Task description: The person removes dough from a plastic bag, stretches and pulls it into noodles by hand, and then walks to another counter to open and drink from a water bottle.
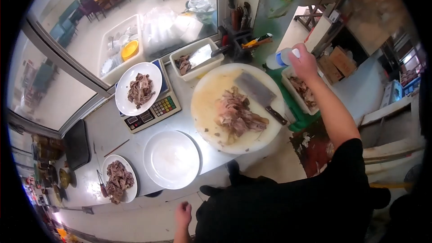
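My right hand (303,62) is wrapped round a clear bottle (278,58) with a blue label, above the far right side of the round cutting board (207,90). Sliced meat (238,113) is heaped on the board, and a cleaver (255,86) lies beside it with its handle toward the right edge. My left hand (183,212) hangs low in front of the counter, near no object; its fingers look curled, but what they hold, if anything, is too small to tell.
A plate of meat (155,78) rests on a scale (167,106). Nearer stand a bare white plate (171,159) and another meat plate (131,193). Two bins, one with a cleaver (201,57), one with meat (302,91), flank the board. Knives (241,15) stand in a rack.
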Demonstrator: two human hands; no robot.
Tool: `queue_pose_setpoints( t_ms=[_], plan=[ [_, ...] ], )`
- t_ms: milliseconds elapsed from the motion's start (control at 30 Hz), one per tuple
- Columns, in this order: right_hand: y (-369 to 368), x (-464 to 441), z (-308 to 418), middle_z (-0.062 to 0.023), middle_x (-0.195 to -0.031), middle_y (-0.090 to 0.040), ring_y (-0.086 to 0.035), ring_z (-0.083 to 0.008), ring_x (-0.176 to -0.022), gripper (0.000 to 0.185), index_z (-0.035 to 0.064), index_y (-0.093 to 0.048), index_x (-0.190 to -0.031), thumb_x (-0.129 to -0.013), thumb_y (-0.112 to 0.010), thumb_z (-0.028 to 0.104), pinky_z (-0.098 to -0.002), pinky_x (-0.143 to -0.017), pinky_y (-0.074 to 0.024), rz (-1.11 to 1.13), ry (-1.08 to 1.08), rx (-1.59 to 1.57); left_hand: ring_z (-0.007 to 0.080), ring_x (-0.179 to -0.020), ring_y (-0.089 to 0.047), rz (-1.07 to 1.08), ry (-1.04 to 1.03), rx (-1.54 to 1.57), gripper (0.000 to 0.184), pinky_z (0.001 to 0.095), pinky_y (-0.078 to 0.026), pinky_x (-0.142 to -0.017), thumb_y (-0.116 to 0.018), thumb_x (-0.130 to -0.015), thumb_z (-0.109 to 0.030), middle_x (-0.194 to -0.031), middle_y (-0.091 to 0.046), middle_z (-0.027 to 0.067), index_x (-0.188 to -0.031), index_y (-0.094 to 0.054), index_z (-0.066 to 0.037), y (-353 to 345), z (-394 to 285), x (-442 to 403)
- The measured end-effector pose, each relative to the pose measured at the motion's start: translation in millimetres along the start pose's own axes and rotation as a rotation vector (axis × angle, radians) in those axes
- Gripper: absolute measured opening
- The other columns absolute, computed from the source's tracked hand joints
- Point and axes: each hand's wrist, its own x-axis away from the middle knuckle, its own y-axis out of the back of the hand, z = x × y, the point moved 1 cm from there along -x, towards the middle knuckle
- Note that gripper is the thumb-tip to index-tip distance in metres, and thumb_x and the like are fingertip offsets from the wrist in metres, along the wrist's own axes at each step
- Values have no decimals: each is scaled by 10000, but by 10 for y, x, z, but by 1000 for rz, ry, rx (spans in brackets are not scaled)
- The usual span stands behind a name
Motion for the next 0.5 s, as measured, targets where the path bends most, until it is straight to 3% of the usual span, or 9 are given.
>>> queue_pose_setpoints(
  t_ms=[100, 167, 267, 367, 433, 500],
  plan=[
    [611, 205, 646, -192, -807, -631, -619, -363, -776, 287, 92, -516, -972, -844, -580, 341, -413, -665, -478, 108, 115, -152, 251, -874, -621, 27, -298, 195, 342, 356, -488, -800, -700, -770, -152, -956, -633, 159, -1052, -589, 6, 115, -892, -281],
    [822, 450, 1092, -189, -803, -629, -619, -354, -760, 279, 80, -526, -945, -831, -606, 322, -400, -657, -478, 300, 168, -338, 277, -934, -598, -1, -585, 115, 413, 359, -476, -835, -735, -738, -169, -1027, -608, 165, -1078, -579, 6, 352, -1958, -152],
    [970, 1022, 1870, -187, -804, -626, -620, -343, -757, 287, 78, -540, -949, -829, -603, 331, -401, -662, -485, 520, 249, -401, 335, -1026, -566, -241, -1036, -46, 692, 383, -466, -866, -816, -634, -224, -1094, -584, 188, -1200, -487, 1, 507, -2963, 54],
    [914, 1655, 2514, -154, -802, -632, -628, -318, -717, 264, 69, -570, -955, -808, -632, 280, -358, -646, -492, 579, 533, -473, 340, -1011, -582, -296, -1027, -47, 766, 388, -478, -847, -838, -588, -228, -1069, -598, 186, -1224, -463, -25, 563, -3155, 228],
    [936, 1941, 2812, -147, -741, -620, -616, -328, -659, 250, 67, -574, -902, -802, -633, 288, -371, -602, -490, 588, 557, -491, 343, -962, -604, -103, -787, 93, 725, 392, -491, -818, -832, -583, -230, -1035, -617, 173, -1198, -489, -56, 632, -3004, 307],
    [927, 2083, 3043, -139, -680, -608, -604, -337, -600, 245, 64, -578, -849, -796, -633, 297, -384, -558, -487, 601, 567, -514, 344, -970, -608, -163, -773, 20, 715, 395, -492, -823, -831, -597, -253, -1041, -616, 177, -1190, -480, -62, 744, -2742, 393]
  ],
)
